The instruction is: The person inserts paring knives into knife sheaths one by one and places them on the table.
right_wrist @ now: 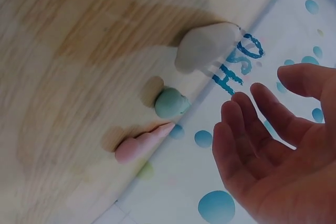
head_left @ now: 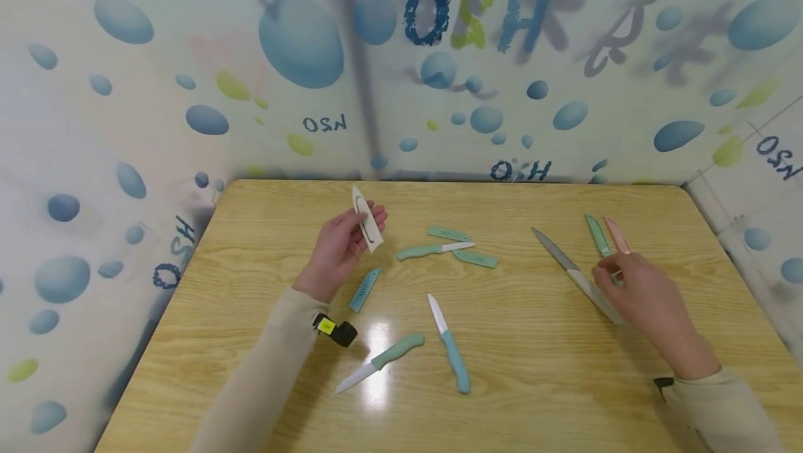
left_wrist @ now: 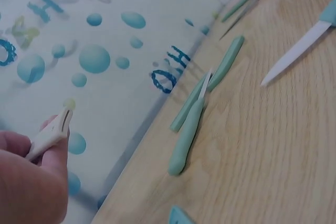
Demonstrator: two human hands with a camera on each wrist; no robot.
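Note:
My left hand [head_left: 339, 247] pinches a cream knife sheath [head_left: 366, 219] between thumb and fingers, above the back left of the table; in the left wrist view the sheath [left_wrist: 51, 136] has a slot at its end. My right hand [head_left: 649, 300] hovers by a large knife with a grey blade [head_left: 555, 249] and a cream handle [head_left: 592, 293]. In the right wrist view its fingers [right_wrist: 265, 145] are loosely bent and hold nothing, apart from the cream handle [right_wrist: 207, 45]. Beyond it lie a green knife [head_left: 596, 231] and a pink knife [head_left: 617, 233], partly hidden by the hand.
Mid-table, a green-handled knife [head_left: 420, 251] lies by two green sheaths [head_left: 448, 233]. A blue sheath [head_left: 365, 290] lies near the left wrist. Closer in are another green-handled knife [head_left: 398, 349] and a blue-handled knife [head_left: 454, 362], blades bare. A patterned wall covering [head_left: 389, 118] stands behind the table.

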